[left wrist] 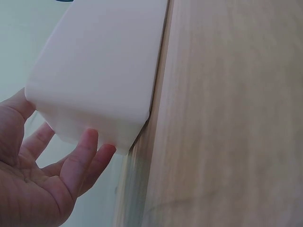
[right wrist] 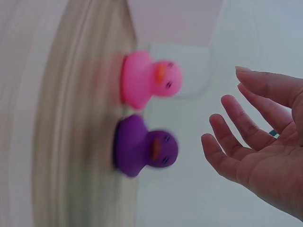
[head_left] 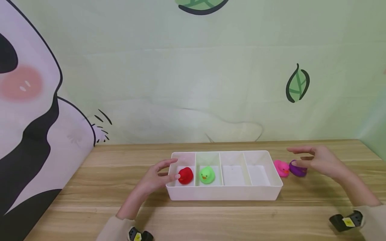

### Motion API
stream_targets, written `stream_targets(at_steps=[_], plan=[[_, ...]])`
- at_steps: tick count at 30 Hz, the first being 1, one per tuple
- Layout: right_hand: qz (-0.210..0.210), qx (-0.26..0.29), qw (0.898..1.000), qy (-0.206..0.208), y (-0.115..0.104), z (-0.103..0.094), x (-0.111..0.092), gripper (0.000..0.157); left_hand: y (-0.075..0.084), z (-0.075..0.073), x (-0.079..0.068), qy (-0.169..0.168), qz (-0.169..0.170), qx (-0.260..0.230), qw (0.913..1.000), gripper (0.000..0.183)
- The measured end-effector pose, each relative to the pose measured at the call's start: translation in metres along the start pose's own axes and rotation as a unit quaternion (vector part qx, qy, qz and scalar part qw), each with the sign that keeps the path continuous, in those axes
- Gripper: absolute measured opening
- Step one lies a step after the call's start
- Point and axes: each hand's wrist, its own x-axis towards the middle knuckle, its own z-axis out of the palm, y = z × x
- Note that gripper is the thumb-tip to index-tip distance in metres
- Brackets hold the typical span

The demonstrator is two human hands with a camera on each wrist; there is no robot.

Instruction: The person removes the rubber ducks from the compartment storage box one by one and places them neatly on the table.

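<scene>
A white divided tray [head_left: 223, 193] sits on the table. My left hand [head_left: 155, 177] holds its left end, the thumb and index finger over the rim and other fingers [left wrist: 85, 146] along the outer end wall. A red rubber duck [head_left: 185, 175] is in the leftmost compartment, partly overlapped by the thumb; a green rubber duck [head_left: 207, 175] is in the one beside it. Right of the tray, a pink rubber duck [right wrist: 142, 80] and a purple rubber duck [right wrist: 137, 146] stand side by side. My right hand [head_left: 324, 162], fingers loosely spread, hovers by the purple duck with nothing in it.
The wooden table [head_left: 223, 219] extends in front of the tray and to both sides. A pale green backdrop [head_left: 223, 83] with a printed panda and leaves hangs behind it. Thin dividers [head_left: 221, 169] separate the tray's compartments.
</scene>
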Motion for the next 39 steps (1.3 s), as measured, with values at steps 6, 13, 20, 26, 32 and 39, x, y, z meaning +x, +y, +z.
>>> stream_targets(at_steps=[6, 13, 20, 26, 32, 39], plan=[[-0.056, 0.027, 0.998, 0.007, -0.02, 0.006, 0.0, 0.045, 0.0, 0.001, 0.0, 0.001, -0.002, -0.004, 1.0, 0.056], [-0.08, 0.048, 0.996, 0.004, -0.042, 0.016, 0.001, 0.045, 0.0, 0.001, 0.0, 0.0, 0.0, -0.005, 1.0, 0.056], [-0.094, 0.079, 0.992, -0.012, -0.066, 0.029, 0.001, 0.045, 0.0, 0.001, 0.0, 0.001, 0.0, 0.004, 1.0, 0.055], [-0.13, 0.087, 0.987, -0.023, -0.081, 0.045, 0.006, 0.044, 0.0, 0.0, 0.0, -0.002, -0.001, 0.001, 1.0, 0.056], [-0.148, 0.102, 0.983, -0.039, -0.091, 0.063, 0.012, 0.042, -0.001, 0.0, 0.0, -0.005, 0.002, 0.002, 1.0, 0.055], [-0.154, 0.12, 0.979, -0.064, -0.103, 0.078, 0.018, 0.04, -0.001, 0.0, -0.001, -0.003, 0.001, 0.003, 1.0, 0.055]])
